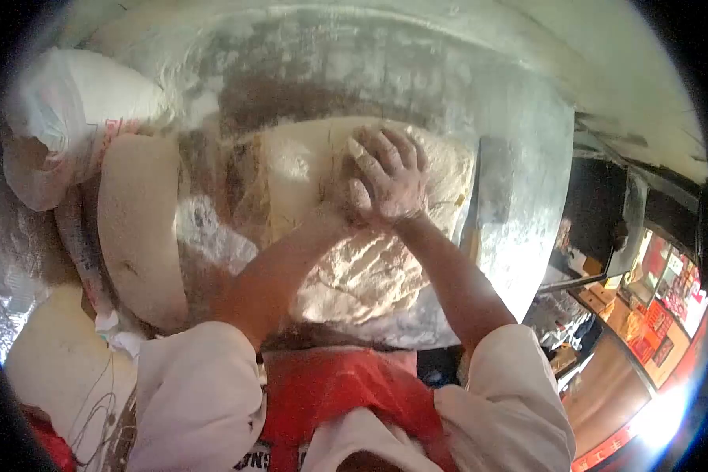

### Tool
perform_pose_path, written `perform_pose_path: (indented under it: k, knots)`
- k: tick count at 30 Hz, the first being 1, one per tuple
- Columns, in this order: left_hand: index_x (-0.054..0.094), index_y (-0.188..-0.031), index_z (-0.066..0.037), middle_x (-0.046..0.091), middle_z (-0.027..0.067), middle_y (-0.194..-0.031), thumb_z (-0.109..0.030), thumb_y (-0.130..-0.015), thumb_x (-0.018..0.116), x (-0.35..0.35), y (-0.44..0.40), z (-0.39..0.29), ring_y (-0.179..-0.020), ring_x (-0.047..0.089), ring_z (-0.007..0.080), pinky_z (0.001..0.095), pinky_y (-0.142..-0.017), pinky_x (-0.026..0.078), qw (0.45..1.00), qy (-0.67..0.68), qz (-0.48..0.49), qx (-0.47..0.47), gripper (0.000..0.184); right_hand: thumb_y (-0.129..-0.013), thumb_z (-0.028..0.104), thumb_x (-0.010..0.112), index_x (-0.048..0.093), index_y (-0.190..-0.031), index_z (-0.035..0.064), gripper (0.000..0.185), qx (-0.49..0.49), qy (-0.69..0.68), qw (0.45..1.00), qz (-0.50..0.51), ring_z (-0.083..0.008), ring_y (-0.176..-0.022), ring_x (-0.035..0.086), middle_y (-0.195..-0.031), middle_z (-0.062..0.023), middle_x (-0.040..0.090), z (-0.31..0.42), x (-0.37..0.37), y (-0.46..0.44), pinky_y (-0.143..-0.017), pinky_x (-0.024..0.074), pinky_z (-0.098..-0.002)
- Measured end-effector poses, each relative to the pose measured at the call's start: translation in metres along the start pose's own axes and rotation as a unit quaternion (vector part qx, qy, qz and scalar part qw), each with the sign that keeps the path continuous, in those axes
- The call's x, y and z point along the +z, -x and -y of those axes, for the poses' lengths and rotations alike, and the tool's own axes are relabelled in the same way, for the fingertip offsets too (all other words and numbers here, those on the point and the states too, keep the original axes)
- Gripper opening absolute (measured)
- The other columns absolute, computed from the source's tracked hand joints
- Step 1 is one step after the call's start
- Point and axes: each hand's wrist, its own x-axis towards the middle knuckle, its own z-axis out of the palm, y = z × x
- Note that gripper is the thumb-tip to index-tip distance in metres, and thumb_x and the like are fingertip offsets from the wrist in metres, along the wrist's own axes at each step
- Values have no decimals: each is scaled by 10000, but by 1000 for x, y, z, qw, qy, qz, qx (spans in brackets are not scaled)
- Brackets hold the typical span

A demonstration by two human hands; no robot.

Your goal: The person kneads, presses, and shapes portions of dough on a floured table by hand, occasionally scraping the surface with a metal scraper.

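A large, pale dough mass (pixel 358 279) lies on the floured work surface, smoother at its upper left and rough and creased near the apron. My right hand (pixel 393 175), dusted with flour, presses on its upper part with the fingers apart. Beside and partly beneath it is my left hand (pixel 340 187), also against the dough. Its fingers are mostly hidden by my right hand and blur. Neither hand visibly grips a tool.
A smooth, long pale piece (pixel 140 228) lies at the left, near a white sack (pixel 118 98) with red print. Right of the dough is a long dark-edged strip (pixel 486 185). Cords (pixel 106 413) hang at lower left. Shelves and red-and-orange items (pixel 653 326) stand at far right.
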Motion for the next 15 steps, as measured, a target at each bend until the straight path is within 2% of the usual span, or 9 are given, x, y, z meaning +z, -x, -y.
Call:
perform_pose_path:
  k: [6, 7, 9, 10, 11, 12, 13, 14, 15]
  knots:
    - [339, -1468, -86, 447, 86, -1395, -269, -1038, 476, -16, -4, -67, -1310, 440, 186, 370, -1138, 356, 999, 9, -25, -33, 487, -923, 482, 509, 583, -1343, 186, 519, -4, -34, 999, 25, -337, -1371, 394, -1415, -91, 521, 13, -23, 10, -1178, 227, -542]
    - [340, -1467, -87, 448, 87, -1392, -265, -1039, 470, -4, 12, -74, -1307, 445, 183, 365, -1133, 365, 992, 112, -27, -44, 481, -929, 475, 506, 582, -1337, 170, 515, -12, -70, 997, 23, -343, -1373, 391, -1415, -96, 520, 12, -27, 12, -1183, 222, -540]
    - [341, -1464, -88, 451, 89, -1384, -257, -1042, 459, 44, 53, -59, -1299, 455, 179, 354, -1122, 383, 889, 443, -32, -110, 469, -939, 423, 509, 577, -1339, 164, 481, -29, -91, 994, 57, -348, -1372, 400, -1406, -102, 530, 27, -59, 53, -1186, 225, -534]
    - [298, -1488, -84, 405, 128, -1418, -368, -1018, 487, 55, 76, -47, -1371, 370, 218, 388, -1193, 271, 972, 227, 0, -54, 580, -922, 416, 529, 582, -1337, 170, 485, -4, -82, 995, 64, -337, -1364, 416, -1406, -92, 537, 32, -57, 85, -1181, 236, -529]
    - [240, -1521, -70, 313, 146, -1504, -441, -995, 487, 114, 86, 29, -1433, 271, 262, 409, -1232, 160, 968, 230, -91, 50, 690, -905, 410, 549, 586, -1335, 176, 491, 21, -71, 995, 70, -325, -1356, 433, -1406, -82, 544, 30, -49, 110, -1175, 247, -525]
    - [221, -1531, -66, 271, 144, -1538, -478, -962, 512, 100, 82, -22, -1449, 244, 276, 412, -1234, 155, 984, -179, -8, -7, 760, -905, 410, 549, 586, -1335, 176, 491, 25, -74, 994, 74, -325, -1356, 433, -1406, -82, 544, 27, -48, 117, -1175, 247, -525]
    - [201, -1540, -63, 229, 142, -1572, -514, -928, 537, 81, 73, -75, -1465, 218, 289, 415, -1236, 150, 825, -556, 80, -60, 831, -879, 411, 569, 592, -1335, 186, 508, 26, -62, 997, 47, -313, -1351, 444, -1406, -68, 549, 25, -46, 120, -1169, 254, -523]
    - [201, -1540, -63, 229, 142, -1572, -514, -928, 537, 79, 71, -59, -1465, 218, 289, 415, -1236, 150, 825, -556, 81, -65, 831, -854, 412, 588, 598, -1334, 195, 527, 22, -54, 998, 19, -300, -1345, 455, -1407, -54, 555, 21, -40, 119, -1163, 262, -521]
    - [187, -1547, -63, 208, 151, -1585, -522, -902, 556, 77, 79, -41, -1476, 196, 301, 420, -1238, 140, 968, -225, 42, -100, 874, -854, 412, 588, 598, -1334, 195, 527, 25, -64, 997, 26, -300, -1345, 455, -1407, -54, 555, 20, -36, 124, -1163, 262, -521]
